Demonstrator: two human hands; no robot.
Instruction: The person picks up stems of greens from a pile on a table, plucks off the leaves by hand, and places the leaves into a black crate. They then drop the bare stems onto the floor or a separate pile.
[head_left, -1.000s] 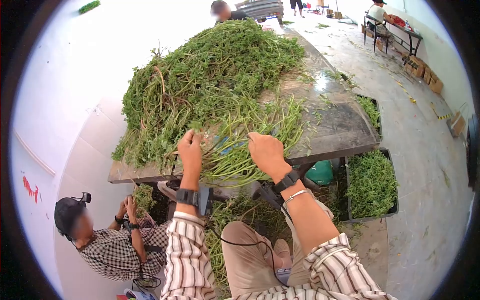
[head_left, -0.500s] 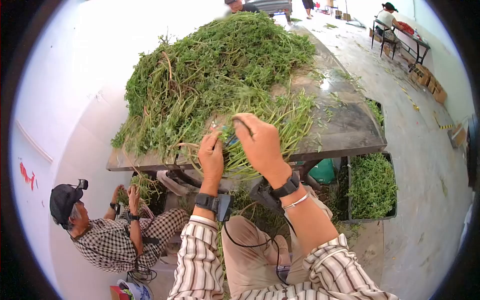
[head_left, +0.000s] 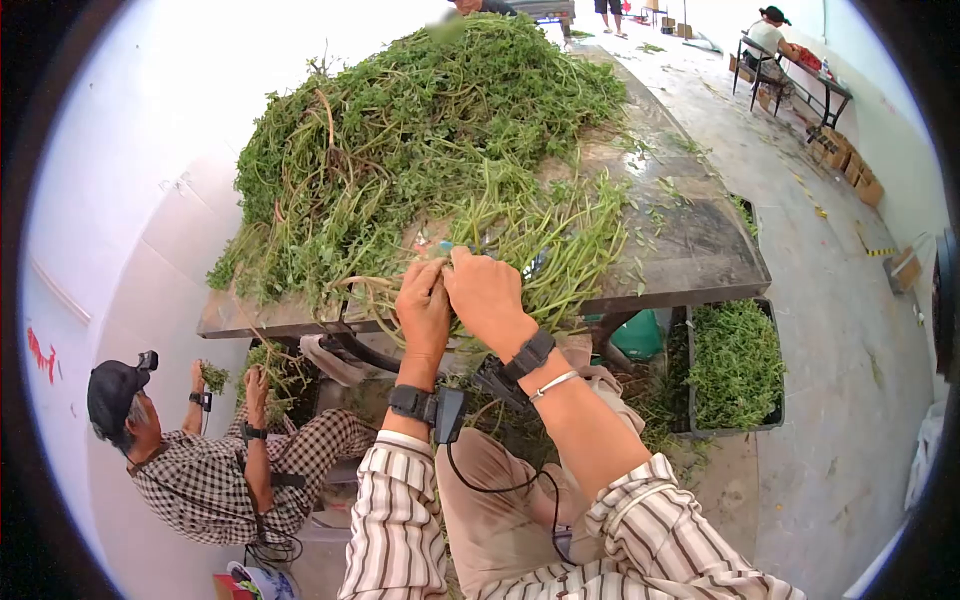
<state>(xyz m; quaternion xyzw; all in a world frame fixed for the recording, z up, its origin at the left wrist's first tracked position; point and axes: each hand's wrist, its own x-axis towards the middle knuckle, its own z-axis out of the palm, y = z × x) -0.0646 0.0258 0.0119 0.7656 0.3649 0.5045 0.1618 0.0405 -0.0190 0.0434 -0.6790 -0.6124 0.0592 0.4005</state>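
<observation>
A large heap of green leafy stems (head_left: 420, 120) covers much of the wooden table (head_left: 690, 245). At the table's front edge, my left hand (head_left: 424, 305) is closed, fingertips pinched together. My right hand (head_left: 487, 295) is closed too and touches it at the fingertips. What they pinch between them is too small and hidden to name. Loose pale-green stems (head_left: 570, 250) lie just beyond and to the right of my hands.
A black crate of greens (head_left: 738, 365) stands under the table's right edge, near a green bag (head_left: 638, 335). A co-worker in a checkered shirt (head_left: 200, 490) sits at the left holding stems. Another person (head_left: 765, 40) sits far right.
My right hand has moved left and down to meet my left hand. The co-worker's hands have moved apart, one now holding a small green sprig. The view has shifted slightly.
</observation>
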